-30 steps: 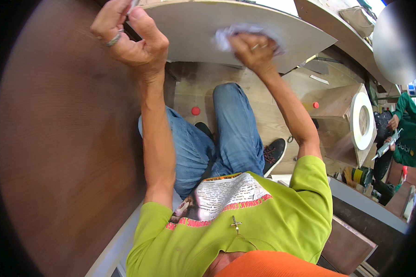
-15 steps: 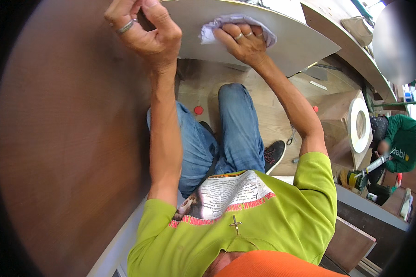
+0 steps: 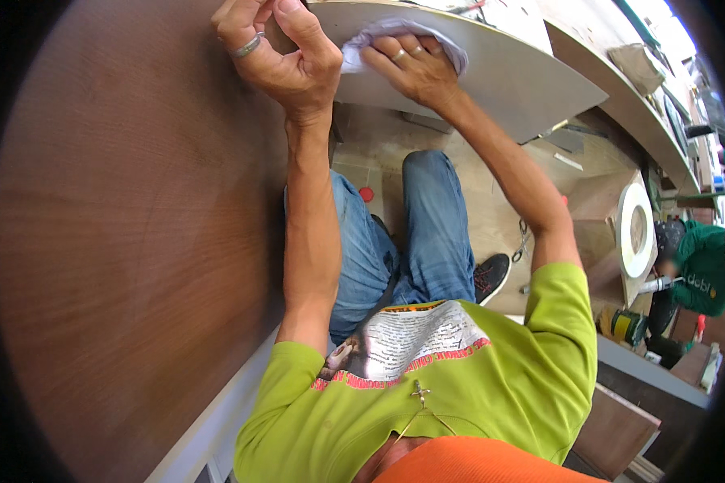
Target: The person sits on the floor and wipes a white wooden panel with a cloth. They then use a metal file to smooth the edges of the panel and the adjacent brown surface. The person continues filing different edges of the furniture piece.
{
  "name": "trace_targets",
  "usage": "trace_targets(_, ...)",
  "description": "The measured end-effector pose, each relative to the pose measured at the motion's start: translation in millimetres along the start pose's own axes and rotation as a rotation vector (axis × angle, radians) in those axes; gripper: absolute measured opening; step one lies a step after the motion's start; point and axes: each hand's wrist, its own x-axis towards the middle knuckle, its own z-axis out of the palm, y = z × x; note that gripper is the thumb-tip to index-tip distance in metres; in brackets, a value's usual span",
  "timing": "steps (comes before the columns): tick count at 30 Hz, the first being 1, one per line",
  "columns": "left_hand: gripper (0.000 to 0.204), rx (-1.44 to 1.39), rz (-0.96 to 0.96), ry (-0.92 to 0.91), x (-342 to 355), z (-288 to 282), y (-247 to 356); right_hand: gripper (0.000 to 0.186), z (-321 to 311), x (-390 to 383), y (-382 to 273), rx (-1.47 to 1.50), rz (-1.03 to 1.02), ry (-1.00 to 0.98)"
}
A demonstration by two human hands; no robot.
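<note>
My right hand [image 3: 417,71] presses a crumpled whitish cloth [image 3: 361,50] against the pale face of a white panel [image 3: 515,84], its ringed fingers bent over the cloth. To its left, at the top edge of the view, my left hand [image 3: 290,60] is raised with thumb and fingers curled toward each other. Some of its fingertips are cut off by the frame, so what they grip, if anything, is hidden. A large brown wood-grain panel [image 3: 137,241] fills the left side, beside my left forearm.
On the floor lie a red round cap [image 3: 366,194] and scissors [image 3: 521,241] near my shoe [image 3: 491,276]. At the right stands a wooden box with a white ring [image 3: 636,231]. Beyond it, a person in green [image 3: 705,266] is beside a caulking gun [image 3: 659,284]. Brown boards [image 3: 616,431] lie lower right.
My right hand and the cloth have slid slightly left and up across the pale panel. The view has shifted a little, and my left hand keeps its curled pose.
</note>
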Motion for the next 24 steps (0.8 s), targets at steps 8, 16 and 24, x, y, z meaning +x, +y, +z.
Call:
trace_targets(8,0.023,-0.04,-0.002,0.014,3,-6,0,0.038,28,-49,-28,0.165,-0.097,-0.395)
trace_targets(16,0.022,0.012,0.039,0.004,5,-11,1,0.044,20,38,-22,0.13,0.041,-0.219)
trace_targets(24,0.021,-0.031,0.11,-0.025,10,-15,-11,0.027,47,23,-33,0.318,-0.002,-0.123)
